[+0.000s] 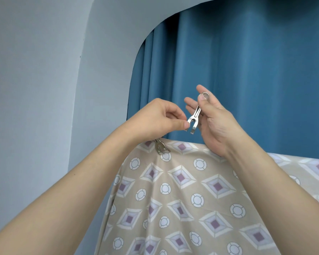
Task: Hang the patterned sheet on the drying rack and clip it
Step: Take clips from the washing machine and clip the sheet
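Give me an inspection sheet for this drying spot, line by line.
Surface: drying rack hidden under the cloth.
Job's things: patterned sheet draped over; one metal clip on its top edge; a second clip held above it.
Clutter: nothing seen.
Hands: right hand pinches the second clip's top; left hand touches its forked end.
Cables: nothing seen.
Surroundings: blue curtain behind; pale wall at left.

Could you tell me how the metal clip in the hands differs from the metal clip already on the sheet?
The held clip is in the air above the sheet's top edge, pinched by the right hand, with the left hand's fingers at its forked end. The other clip sits on the sheet's top edge. The held clip shows fully; the other is partly hidden behind the left wrist. Both are silver metal with forked ends.
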The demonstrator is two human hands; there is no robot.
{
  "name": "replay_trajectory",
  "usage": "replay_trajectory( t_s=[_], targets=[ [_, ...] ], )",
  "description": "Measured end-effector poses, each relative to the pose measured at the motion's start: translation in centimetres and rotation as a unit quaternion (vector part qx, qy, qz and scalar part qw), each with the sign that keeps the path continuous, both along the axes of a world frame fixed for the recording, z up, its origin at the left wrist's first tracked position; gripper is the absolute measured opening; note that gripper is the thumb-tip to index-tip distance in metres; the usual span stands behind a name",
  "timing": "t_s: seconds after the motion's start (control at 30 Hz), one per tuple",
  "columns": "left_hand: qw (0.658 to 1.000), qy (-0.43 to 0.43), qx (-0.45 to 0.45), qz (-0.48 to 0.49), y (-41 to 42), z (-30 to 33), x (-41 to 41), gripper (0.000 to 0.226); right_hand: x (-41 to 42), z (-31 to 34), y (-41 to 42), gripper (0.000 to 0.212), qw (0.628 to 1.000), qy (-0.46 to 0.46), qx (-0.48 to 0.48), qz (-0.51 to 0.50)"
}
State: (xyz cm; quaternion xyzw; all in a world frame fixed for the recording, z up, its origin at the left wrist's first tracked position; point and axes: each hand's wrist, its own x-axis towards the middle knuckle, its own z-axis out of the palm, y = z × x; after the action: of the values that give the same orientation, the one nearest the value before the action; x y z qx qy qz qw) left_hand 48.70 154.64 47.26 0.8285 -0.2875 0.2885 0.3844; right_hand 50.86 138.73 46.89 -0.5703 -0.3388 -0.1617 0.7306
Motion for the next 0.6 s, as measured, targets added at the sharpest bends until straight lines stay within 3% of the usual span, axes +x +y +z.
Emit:
replay_trajectory(
  t_s=[0.2,0.37,0.4,0.53,0.6],
  targets=[
    [1.000,-0.009,-0.023,-0.019,0.3,0.0,-0.1,0.021,0.4,0.2,1.2,0.056,1.000,0.006,-0.018,0.012],
    [0.995,-0.038,-0.095,-0.017,1.1,0.1,0.1,0.021,0.6,0.7,1.5,0.071,0.999,-0.010,-0.041,0.017],
    [0.992,-0.042,-0.121,-0.012,1.4,0.0,0.1,0.021,0.3,0.8,1.5,0.065,0.998,-0.008,-0.055,-0.007],
    [0.962,-0.030,-0.269,-0.035,2.4,-0.5,-0.1,0.010,-0.2,0.4,1.9,0.005,0.980,-0.050,-0.128,-0.147],
    [0.947,-0.029,-0.315,-0.053,2.6,-0.8,-0.1,0.018,-0.2,0.2,2.4,0.005,0.969,-0.087,-0.154,-0.170]
  ],
)
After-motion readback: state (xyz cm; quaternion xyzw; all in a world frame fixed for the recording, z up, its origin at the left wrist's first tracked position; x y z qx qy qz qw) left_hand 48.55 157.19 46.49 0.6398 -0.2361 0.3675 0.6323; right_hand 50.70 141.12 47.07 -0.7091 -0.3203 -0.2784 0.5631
